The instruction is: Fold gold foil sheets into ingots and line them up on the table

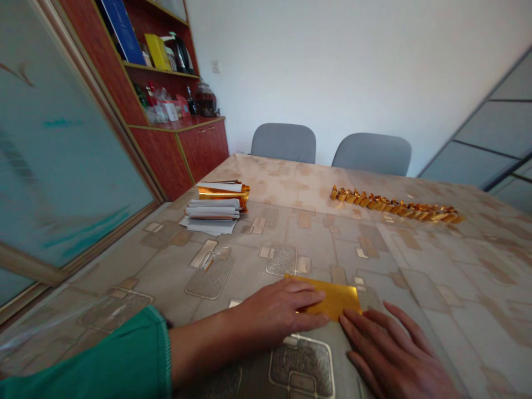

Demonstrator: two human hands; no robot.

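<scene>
A sheet of gold foil paper lies flat on the patterned tablecloth in front of me. Across its left part rests my left hand, fingers stretched out and pressing on the paper. My right hand lies at the sheet's lower right, fingers extended, the tips touching its near edge. Neither hand is closed around anything. Farther off on the left is a stack of gold and white foil papers, some of them curled. To the right, a row of folded gold paper pieces stretches along the table.
The tablecloth covers a wide table. Two grey chairs stand at its far side by the white wall. A red-brown cabinet with jars and bottles is at the back left, beside a framed glass panel.
</scene>
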